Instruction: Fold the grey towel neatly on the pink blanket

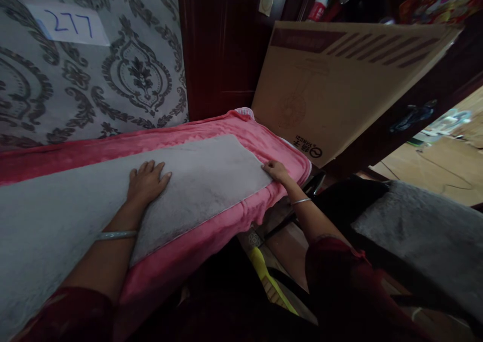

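A long grey plush mat (211, 171) lies on a pink blanket (271, 141) that drapes over a narrow ironing-board-like surface. Palm down, my left hand (147, 183) rests on the mat with its fingers spread. At the mat's right-hand end, my right hand (276, 171) has its thumb and fingers pinched together on the mat's edge. The mat looks flat, and its thin near edge runs along the pink blanket.
A big cardboard box (324, 85) leans against dark red furniture behind the right end. Patterned wallpaper (143, 75) with a "277" paper (71, 25) stands behind. Grey plush fabric (418, 241) lies at lower right; a yellow-green slatted object (269, 281) is below the blanket.
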`<state>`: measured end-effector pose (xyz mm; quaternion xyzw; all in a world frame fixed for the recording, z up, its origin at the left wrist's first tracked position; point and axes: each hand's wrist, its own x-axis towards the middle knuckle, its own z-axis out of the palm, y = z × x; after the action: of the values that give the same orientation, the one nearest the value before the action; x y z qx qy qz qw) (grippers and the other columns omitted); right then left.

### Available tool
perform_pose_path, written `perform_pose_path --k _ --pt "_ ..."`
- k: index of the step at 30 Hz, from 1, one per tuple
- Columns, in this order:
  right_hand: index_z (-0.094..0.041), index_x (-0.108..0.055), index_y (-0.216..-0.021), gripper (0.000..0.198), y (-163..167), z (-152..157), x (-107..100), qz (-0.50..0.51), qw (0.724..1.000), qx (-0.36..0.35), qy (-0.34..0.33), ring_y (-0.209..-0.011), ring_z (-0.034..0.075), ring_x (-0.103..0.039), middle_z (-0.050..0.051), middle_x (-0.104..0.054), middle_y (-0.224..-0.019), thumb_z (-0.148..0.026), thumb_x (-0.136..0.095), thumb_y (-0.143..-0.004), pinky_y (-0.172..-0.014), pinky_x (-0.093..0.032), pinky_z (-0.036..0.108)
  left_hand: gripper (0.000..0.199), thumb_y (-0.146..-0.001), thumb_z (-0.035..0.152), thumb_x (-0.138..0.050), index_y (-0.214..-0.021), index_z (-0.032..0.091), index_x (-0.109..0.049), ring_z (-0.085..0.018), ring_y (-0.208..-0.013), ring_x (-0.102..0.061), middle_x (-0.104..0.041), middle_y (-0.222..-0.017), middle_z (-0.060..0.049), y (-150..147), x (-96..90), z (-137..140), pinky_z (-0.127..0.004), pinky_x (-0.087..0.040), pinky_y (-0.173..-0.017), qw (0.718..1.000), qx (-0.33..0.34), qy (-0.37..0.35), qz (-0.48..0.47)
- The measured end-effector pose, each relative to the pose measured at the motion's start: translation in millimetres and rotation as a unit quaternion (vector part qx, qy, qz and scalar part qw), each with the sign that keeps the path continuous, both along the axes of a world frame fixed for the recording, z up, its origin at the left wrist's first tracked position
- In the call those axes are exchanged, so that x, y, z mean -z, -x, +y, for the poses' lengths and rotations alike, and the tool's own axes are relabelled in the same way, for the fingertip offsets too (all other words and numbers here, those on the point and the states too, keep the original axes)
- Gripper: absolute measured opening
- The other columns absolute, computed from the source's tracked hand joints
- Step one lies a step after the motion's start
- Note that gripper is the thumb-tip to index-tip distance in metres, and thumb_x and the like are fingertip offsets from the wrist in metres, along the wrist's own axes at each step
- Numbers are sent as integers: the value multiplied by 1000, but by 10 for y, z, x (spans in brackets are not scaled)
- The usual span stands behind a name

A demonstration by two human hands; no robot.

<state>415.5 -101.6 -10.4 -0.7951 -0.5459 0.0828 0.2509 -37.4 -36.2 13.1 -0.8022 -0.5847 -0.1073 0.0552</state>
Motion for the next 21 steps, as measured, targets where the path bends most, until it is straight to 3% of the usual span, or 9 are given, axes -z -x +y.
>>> perform_pose_path --k 8,13,18,21 --pt "-13 -69 -83 26 38 -39 71 -28 999 5 -17 -64 14 -54 3 -68 -74 -33 -54 -88 -58 -35 24 61 -97 46 -30 -146 15 -49 -35 -143 -37 -46 -151 -20 -3 -1 10 -57 -30 -114 1000 -8 6 6" --pt "-15 -72 -92 27 69 -69 81 -61 998 18 -18 -74 17 -61 7 -73 -88 -32 -52 -91 -65 -40 25 61 -97 46 -29 -145 15 -50 -35 -141 -39 -48 -150 -20 -3 0 2 -56 -31 -112 1000 -4 -2 10" --pt "-13 -73 -105 30 180 -120 -14 -96 995 32 -20 -93 24 -65 15 -73 -103 -27 -48 -94 -80 -46 30 60 -98 46 -29 -146 15 -49 -34 -144 -36 -45 -153 -20 -3 3 -4 -56 -31 -113 1000 -14 6 19" --pt "-13 -66 -127 41 401 -85 -93 -124 991 -31 -50 -115 25 -60 17 -66 -129 -26 -40 -98 -98 -44 33 59 -98 46 -30 -146 16 -49 -33 -144 -36 -45 -153 -19 5 16 -3 -56 -30 -114 1000 -15 2 21"
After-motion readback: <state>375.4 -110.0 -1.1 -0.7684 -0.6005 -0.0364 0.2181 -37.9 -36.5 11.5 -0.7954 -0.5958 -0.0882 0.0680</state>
